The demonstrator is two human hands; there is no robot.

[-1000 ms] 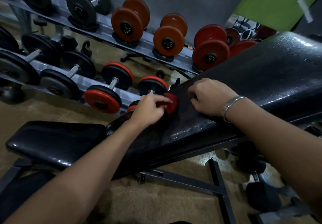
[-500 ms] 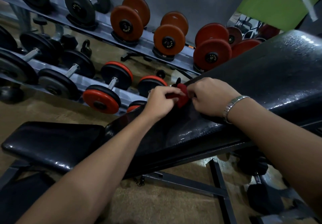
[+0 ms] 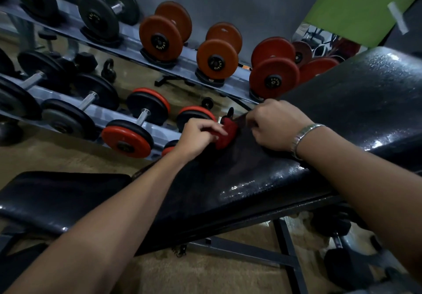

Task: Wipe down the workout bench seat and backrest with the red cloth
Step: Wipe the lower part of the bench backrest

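A black padded backrest (image 3: 262, 179) slopes up to the right, with the flat black seat (image 3: 59, 195) at lower left. A small bunched red cloth (image 3: 228, 131) lies on the backrest's far edge. My left hand (image 3: 198, 136) pinches the cloth's left side with thumb and fingers. My right hand (image 3: 276, 124), with a metal bracelet on its wrist, has curled fingers at the cloth's right side on the backrest; whether they hold the cloth is hidden.
A two-tier dumbbell rack (image 3: 127, 40) with black, orange and red dumbbells runs behind the bench. The bench's metal frame (image 3: 246, 252) crosses the tan floor below. Dark weights (image 3: 342, 268) lie on the floor at lower right.
Both hands stay at the cloth on the backrest's far edge. My left hand moved right toward my right hand, then back slightly; the cloth looks more bunched.
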